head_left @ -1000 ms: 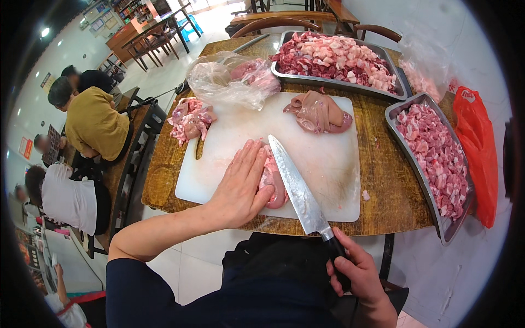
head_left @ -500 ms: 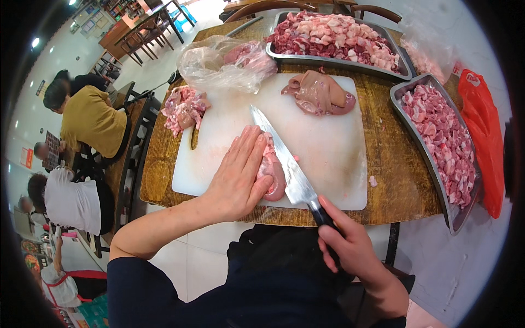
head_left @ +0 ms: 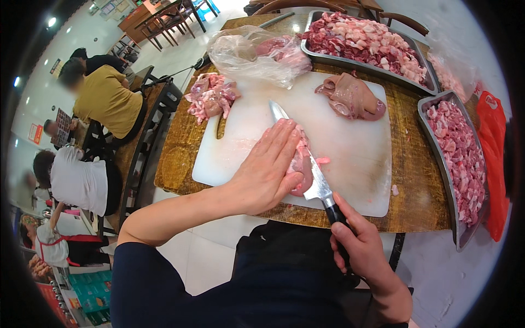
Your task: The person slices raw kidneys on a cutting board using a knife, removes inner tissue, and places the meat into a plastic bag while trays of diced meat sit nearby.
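Note:
My left hand (head_left: 268,169) lies flat, fingers stretched out, on a smooth pinkish piece of organ meat (head_left: 301,177) with pale fat along it. The meat rests near the front edge of a white cutting board (head_left: 355,164). My right hand (head_left: 358,246) is closed round the black handle of a kitchen knife (head_left: 320,186). Its blade runs along the right side of the meat and passes beneath my left fingers, with the tip showing beyond them; how deep it cuts is hidden. A small pink strip (head_left: 323,160) sits right of the blade.
On the board's far right lies another organ piece (head_left: 355,98); fatty trimmings (head_left: 210,98) lie at its left. A clear plastic bag (head_left: 235,54) of meat sits behind. Metal trays (head_left: 435,90) of chopped meat and a red bag (head_left: 491,169) stand at the right. People sit at left.
The knife's blade has shifted left against the meat, and part of it is now under my left fingers. The whole scene sits farther right in the picture as the view turned.

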`<action>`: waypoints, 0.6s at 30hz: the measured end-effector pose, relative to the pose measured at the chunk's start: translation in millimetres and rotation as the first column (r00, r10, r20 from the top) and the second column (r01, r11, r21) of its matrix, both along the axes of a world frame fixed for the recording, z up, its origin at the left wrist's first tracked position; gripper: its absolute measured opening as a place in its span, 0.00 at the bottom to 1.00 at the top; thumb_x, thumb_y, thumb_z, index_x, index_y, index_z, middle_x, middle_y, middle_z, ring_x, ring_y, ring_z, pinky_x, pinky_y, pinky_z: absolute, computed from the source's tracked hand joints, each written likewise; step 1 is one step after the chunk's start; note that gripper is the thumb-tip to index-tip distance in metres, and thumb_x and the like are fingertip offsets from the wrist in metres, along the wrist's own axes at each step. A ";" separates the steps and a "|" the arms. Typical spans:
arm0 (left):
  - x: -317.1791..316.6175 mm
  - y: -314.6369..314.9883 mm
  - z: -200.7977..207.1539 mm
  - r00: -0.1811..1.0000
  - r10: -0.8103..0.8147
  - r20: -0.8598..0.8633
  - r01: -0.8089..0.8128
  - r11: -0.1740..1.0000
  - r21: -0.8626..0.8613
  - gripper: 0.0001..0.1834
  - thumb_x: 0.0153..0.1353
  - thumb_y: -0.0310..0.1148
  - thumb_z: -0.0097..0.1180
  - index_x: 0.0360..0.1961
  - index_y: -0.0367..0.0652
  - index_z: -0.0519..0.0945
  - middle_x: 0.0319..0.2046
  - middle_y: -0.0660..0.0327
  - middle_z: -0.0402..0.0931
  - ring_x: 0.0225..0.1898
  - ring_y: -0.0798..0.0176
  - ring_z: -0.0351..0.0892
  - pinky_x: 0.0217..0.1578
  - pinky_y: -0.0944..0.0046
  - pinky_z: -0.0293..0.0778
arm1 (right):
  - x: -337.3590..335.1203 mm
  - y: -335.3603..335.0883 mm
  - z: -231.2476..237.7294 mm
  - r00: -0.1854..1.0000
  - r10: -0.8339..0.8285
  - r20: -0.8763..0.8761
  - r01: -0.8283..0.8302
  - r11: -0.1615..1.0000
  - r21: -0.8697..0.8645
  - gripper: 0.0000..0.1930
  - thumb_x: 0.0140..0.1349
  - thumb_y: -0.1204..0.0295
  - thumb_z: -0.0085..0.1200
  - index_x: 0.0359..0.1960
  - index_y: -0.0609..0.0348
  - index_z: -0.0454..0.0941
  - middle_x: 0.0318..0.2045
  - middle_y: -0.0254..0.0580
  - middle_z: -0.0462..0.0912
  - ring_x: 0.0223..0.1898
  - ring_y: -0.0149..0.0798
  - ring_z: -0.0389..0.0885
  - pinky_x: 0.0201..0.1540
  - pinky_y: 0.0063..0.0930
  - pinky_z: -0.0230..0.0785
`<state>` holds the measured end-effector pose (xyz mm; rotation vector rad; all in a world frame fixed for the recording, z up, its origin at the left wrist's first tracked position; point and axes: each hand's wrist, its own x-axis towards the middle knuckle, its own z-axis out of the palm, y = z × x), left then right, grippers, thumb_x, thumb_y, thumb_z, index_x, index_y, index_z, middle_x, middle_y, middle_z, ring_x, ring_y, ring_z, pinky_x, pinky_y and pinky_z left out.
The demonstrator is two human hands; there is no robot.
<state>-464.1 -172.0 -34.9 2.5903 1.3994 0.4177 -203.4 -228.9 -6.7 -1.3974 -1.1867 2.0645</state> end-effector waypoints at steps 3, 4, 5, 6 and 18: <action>1.4 -2.0 -1.1 1.000 0.007 0.023 -0.007 1.000 0.000 0.38 0.67 0.41 0.50 0.68 0.22 0.55 0.71 0.32 0.46 0.74 0.34 0.44 0.72 0.43 0.44 | 14.5 -15.1 -0.3 1.000 0.015 0.024 -0.014 1.000 -0.023 0.30 0.71 0.73 0.47 0.74 0.47 0.56 0.22 0.33 0.73 0.17 0.25 0.72 0.19 0.20 0.65; 3.1 -2.5 -1.6 0.999 -0.019 0.051 0.018 1.000 0.019 0.38 0.67 0.42 0.50 0.67 0.21 0.56 0.70 0.32 0.48 0.74 0.34 0.46 0.72 0.43 0.45 | 22.0 -25.1 0.8 0.996 0.047 0.076 -0.048 0.999 0.008 0.30 0.71 0.75 0.46 0.74 0.48 0.56 0.22 0.34 0.73 0.16 0.26 0.71 0.18 0.20 0.64; 3.6 -3.3 -2.3 0.998 -0.023 0.059 0.022 1.000 0.022 0.38 0.67 0.42 0.49 0.67 0.21 0.57 0.70 0.31 0.50 0.74 0.34 0.46 0.72 0.43 0.46 | 32.0 -38.9 -2.2 0.994 0.046 0.095 -0.052 0.997 0.054 0.31 0.69 0.77 0.45 0.74 0.51 0.56 0.21 0.35 0.73 0.15 0.27 0.70 0.18 0.21 0.64; 4.3 -2.9 -2.5 0.997 -0.031 0.071 0.029 0.999 0.028 0.38 0.67 0.43 0.49 0.66 0.20 0.57 0.69 0.30 0.51 0.73 0.34 0.47 0.72 0.44 0.46 | 43.4 -53.9 -4.6 0.992 0.041 0.117 -0.054 0.993 0.103 0.32 0.68 0.79 0.45 0.74 0.53 0.56 0.20 0.36 0.73 0.14 0.28 0.70 0.17 0.21 0.63; -6.9 12.6 -5.4 0.998 -0.052 0.034 0.047 0.991 0.122 0.39 0.69 0.48 0.46 0.66 0.21 0.58 0.68 0.32 0.53 0.73 0.34 0.48 0.72 0.44 0.46 | -25.2 -3.0 5.1 0.999 -0.002 0.041 -0.001 0.998 0.059 0.31 0.70 0.76 0.45 0.74 0.52 0.56 0.22 0.34 0.72 0.15 0.26 0.70 0.16 0.21 0.63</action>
